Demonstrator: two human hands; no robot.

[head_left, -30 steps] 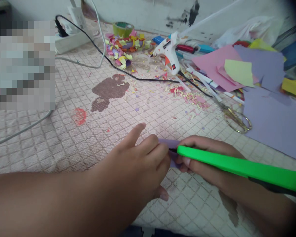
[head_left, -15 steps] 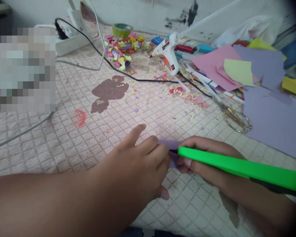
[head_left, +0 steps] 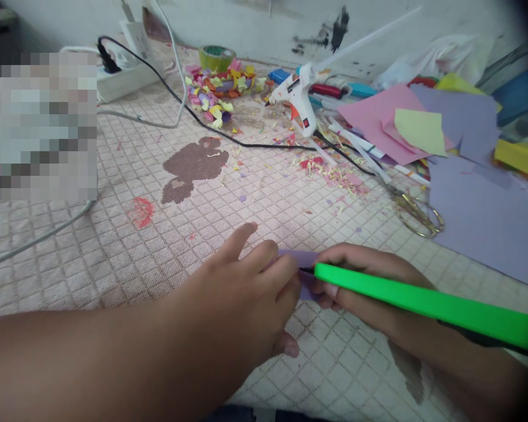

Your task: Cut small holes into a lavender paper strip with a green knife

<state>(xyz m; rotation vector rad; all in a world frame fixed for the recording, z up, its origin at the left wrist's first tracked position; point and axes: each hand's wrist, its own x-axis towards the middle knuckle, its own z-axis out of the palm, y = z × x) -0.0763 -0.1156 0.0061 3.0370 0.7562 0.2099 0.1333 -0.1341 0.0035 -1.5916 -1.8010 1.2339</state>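
Observation:
A piece of purple paper [head_left: 308, 258] lies between my two hands near the front of the table. My left hand [head_left: 255, 293] is bent over its left end, with the index finger pointing away and the other fingers curled on the paper. Pinched around the paper's right end is my right hand [head_left: 361, 272]. A long bright green bar [head_left: 422, 299] with a dark thin tip crosses in front of my right hand and hides part of it; what bears the bar cannot be made out.
Gold-handled scissors [head_left: 418, 217] lie right of centre, beside purple sheets [head_left: 488, 217]. Behind are a white glue gun [head_left: 301, 99] with a black cord, paper scraps [head_left: 334, 176], decorated paper pieces [head_left: 209, 97], green tape [head_left: 217, 57] and a power strip [head_left: 127, 79]. A blurred block covers the left.
The whole view has shifted slightly. Both hands stay at the purple paper in nearly the same pose.

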